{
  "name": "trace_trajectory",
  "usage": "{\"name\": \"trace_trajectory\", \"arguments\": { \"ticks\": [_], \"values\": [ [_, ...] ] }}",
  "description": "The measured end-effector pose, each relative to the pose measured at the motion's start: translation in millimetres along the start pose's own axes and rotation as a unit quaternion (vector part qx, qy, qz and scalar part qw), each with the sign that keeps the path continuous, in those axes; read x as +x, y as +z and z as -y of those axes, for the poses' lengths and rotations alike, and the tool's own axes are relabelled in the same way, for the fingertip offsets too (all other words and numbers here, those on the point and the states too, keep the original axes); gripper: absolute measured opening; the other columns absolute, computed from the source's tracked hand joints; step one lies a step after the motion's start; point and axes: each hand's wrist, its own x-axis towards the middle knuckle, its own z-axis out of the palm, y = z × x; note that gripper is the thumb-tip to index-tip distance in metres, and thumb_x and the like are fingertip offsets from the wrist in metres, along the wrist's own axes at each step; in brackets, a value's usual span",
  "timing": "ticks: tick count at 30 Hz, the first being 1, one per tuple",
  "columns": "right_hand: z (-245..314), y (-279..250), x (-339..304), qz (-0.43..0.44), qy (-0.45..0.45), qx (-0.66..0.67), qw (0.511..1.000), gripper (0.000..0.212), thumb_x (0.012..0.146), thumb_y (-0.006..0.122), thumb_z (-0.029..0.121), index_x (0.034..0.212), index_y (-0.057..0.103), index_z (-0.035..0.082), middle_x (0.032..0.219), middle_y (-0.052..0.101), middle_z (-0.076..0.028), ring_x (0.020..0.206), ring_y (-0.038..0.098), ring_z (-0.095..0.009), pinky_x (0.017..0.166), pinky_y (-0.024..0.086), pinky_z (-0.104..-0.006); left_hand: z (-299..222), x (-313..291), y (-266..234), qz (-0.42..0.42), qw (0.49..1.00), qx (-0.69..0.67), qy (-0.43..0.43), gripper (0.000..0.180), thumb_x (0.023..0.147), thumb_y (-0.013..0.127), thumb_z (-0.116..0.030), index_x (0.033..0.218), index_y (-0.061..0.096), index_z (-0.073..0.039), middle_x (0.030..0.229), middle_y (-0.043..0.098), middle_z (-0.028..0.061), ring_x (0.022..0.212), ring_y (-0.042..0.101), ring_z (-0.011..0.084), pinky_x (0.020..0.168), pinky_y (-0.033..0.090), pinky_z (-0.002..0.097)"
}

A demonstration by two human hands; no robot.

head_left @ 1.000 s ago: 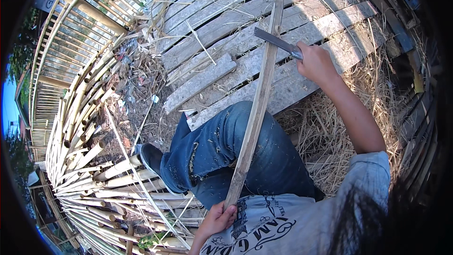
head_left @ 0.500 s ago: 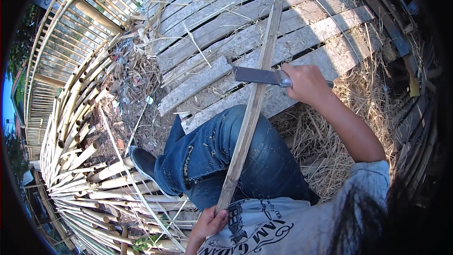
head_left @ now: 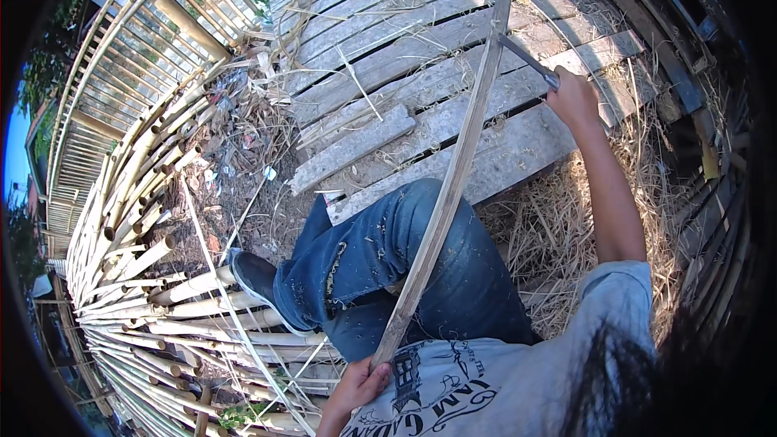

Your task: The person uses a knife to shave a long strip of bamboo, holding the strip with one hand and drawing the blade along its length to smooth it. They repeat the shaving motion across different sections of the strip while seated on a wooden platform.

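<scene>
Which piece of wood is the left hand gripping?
The long, narrow wooden strip slanting over the jeans; its lower end is in the left hand, unlike the broader planks lying beyond.

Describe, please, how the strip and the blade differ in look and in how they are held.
The strip is much longer than the blade. The strip is weathered brown; the blade is dark grey. The left hand grips the strip's lower end, while the right hand holds the blade from its right end. Both are narrow.
</scene>
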Motion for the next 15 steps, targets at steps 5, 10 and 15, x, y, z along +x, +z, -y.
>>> {"name": "trace_trajectory", "arguments": {
  "ticks": [5, 10, 15],
  "values": [
    [54.5, -10.2, -77.8, 0.078, -0.242, 0.077, 0.964, 0.019, 0.070, 0.067, 0.015, 0.085, 0.057, 0.007, 0.067, 0.063, -0.015, 0.065, 0.066, -0.034, 0.059, 0.052, -0.0446, 14.9, 0.3, -1.8, 0.035, 0.997, -0.069, -0.019, 0.024, 0.101, 0.048, -0.018, 0.083, 0.050, -0.002, 0.063, 0.045, -0.0037, 0.054, 0.037, 0.0041, 0.047, 0.032, 0.0215],
    [84.7, 7.1, -94.7, 0.092, -0.245, 0.133, 0.956, 0.021, 0.067, 0.068, 0.016, 0.080, 0.056, 0.005, 0.065, 0.063, -0.015, 0.064, 0.066, -0.033, 0.058, 0.052, -0.0435, 6.4, -6.9, -7.9, 0.002, 0.998, 0.062, 0.012, 0.025, 0.099, 0.053, -0.019, 0.082, 0.052, -0.001, 0.063, 0.049, -0.0020, 0.057, 0.042, 0.0052, 0.052, 0.038, 0.0234],
    [46.1, 15.8, -21.2, 0.047, -0.120, 0.049, 0.990, 0.016, 0.069, 0.065, 0.014, 0.080, 0.058, 0.005, 0.073, 0.066, -0.017, 0.071, 0.066, -0.035, 0.064, 0.053, -0.0454, -1.5, -2.1, -2.9, 0.002, 0.995, 0.102, 0.014, 0.025, 0.098, 0.055, -0.020, 0.087, 0.057, 0.002, 0.066, 0.056, 0.0001, 0.062, 0.048, 0.0062, 0.057, 0.042, 0.0253]
  ]
}}
